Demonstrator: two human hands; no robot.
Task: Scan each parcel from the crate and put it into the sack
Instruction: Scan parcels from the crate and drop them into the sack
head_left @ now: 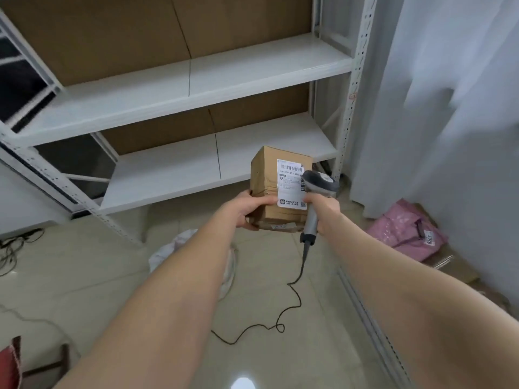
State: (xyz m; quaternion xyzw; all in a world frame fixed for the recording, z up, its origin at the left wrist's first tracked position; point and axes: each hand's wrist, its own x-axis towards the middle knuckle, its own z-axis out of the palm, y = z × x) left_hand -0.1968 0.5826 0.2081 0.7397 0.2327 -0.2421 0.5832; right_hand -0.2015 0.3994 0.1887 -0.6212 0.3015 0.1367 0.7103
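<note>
Parcel (265,175) with barcoded label (289,186) beside scanner (320,179)

The print on your parcel (266,175)'s label (290,186) is too small to read, and the scanner (320,182) head covers its right edge. Your left forearm (174,290) hides most of the white sack (165,252) and the cable (295,293)'s far end. The red thing (9,363) is cut off at lower left. The curtain (449,108) is blurred.

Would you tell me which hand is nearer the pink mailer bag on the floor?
Right. The right hand, holding the scanner, is left of the pink mailer bag; the left hand, gripping the cardboard box, is farther left.
</note>
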